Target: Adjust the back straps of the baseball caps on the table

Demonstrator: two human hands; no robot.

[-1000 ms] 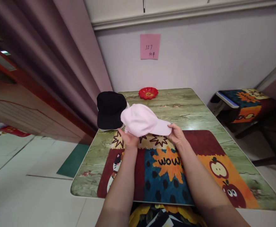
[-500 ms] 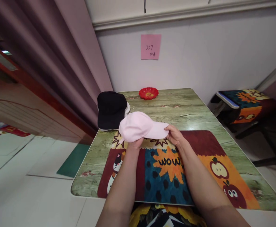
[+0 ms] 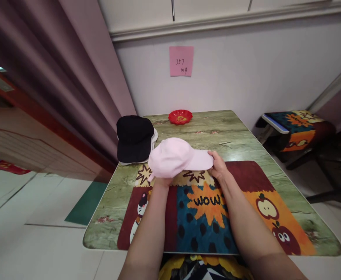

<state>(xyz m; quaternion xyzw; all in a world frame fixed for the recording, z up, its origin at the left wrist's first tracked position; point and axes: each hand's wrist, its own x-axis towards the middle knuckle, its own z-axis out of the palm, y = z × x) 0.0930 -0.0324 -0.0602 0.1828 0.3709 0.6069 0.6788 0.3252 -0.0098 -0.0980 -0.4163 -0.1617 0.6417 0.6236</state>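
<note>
Above the table I hold a pale pink baseball cap [image 3: 172, 157], its brim pointing right. My right hand [image 3: 217, 165] pinches the tip of the brim, thumb on top. Under the crown is my left hand [image 3: 163, 182]; its fingers are hidden in or beneath the cap, which it supports. Left of the pink cap, a black cap [image 3: 135, 138] rests on the table's far left corner, stacked over at least one white cap [image 3: 155, 137] whose edge shows.
A patterned mat [image 3: 187, 233] covers the near part of the wood-grain table [image 3: 100, 229]. A red scalloped dish [image 3: 180, 117] sits near the wall, below a pink paper note [image 3: 181, 61]. Curtain [image 3: 100, 77] and door [image 3: 50, 144] stand left; a mat-covered stool [image 3: 300, 124] is at right.
The pink cap has turned slightly and shifted a little right, its crown looking fuller. My left hand has gone further under it. The whole view has moved slightly.
</note>
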